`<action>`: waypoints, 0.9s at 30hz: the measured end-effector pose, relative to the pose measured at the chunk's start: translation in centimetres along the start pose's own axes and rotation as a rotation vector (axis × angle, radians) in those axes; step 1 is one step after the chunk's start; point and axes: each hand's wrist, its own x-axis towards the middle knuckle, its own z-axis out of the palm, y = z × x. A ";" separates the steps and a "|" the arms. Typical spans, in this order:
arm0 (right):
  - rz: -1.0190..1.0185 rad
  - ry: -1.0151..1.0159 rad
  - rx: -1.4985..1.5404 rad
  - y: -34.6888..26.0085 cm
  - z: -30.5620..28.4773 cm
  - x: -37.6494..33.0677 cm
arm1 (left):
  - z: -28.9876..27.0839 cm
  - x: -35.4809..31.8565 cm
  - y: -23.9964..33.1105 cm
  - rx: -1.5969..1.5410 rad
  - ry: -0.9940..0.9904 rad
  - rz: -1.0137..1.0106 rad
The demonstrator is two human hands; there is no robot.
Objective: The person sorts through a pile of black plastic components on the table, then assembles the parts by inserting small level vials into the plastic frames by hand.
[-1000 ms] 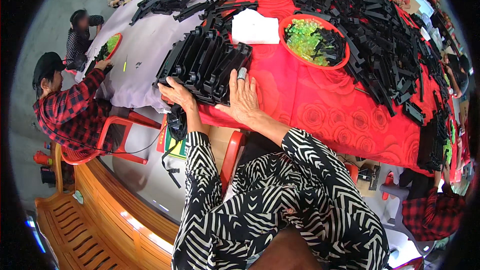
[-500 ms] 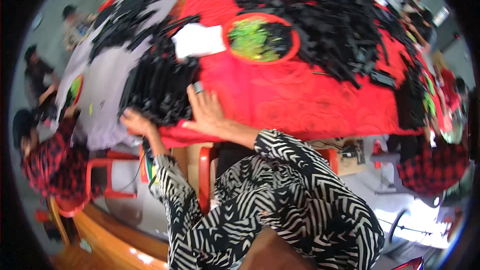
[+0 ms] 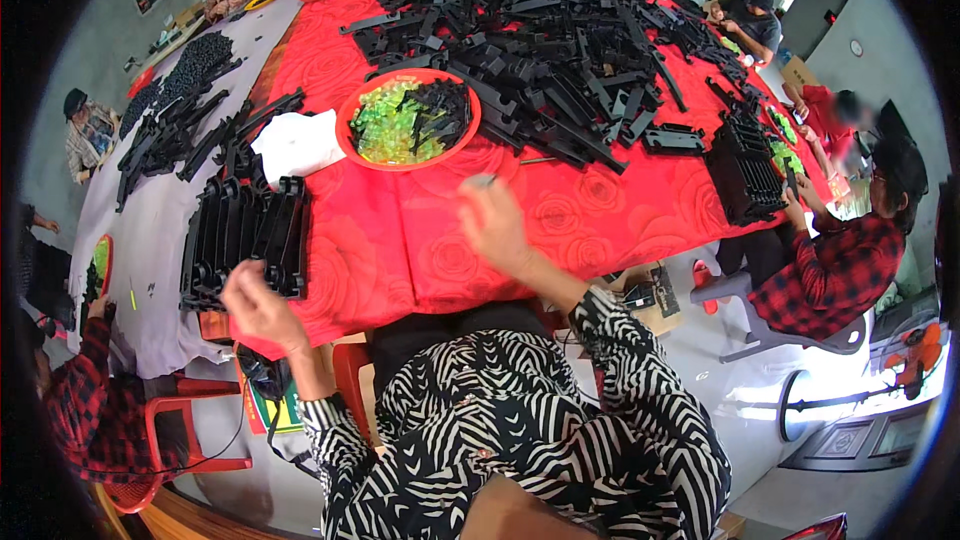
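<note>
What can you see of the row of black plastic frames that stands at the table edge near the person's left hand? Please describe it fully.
The row of black plastic frames is a set of flat, matte, seemingly moulded pieces standing on edge, packed side by side like books. Each shows slots and rounded lugs at its ends. It sits at the near left part of the table, where the red cloth meets a grey one. The left hand hovers at its near end; contact cannot be told. A white cloth lies just beyond.

You sit at a long table (image 3: 400,240) draped in a red rose-patterned cloth, with a grey cloth (image 3: 150,230) covering its left end. Grey walls (image 3: 90,30) rise behind it, and the pale floor (image 3: 760,400) to your right catches bright glare. A red plastic chair (image 3: 185,430) stands at your lower left.
</note>
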 end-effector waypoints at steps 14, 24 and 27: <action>0.474 -0.101 -1.022 15.3 -10.5 -3.0 | 4.2 -6.4 -0.6 -0.416 -0.560 -0.478; 0.522 -0.091 -0.943 15.3 -10.4 -4.8 | 4.3 -6.8 0.4 -0.432 -0.610 -0.511; 0.557 -0.142 -1.043 15.8 -10.2 -4.4 | 4.1 -7.1 0.4 -0.419 -0.633 -0.518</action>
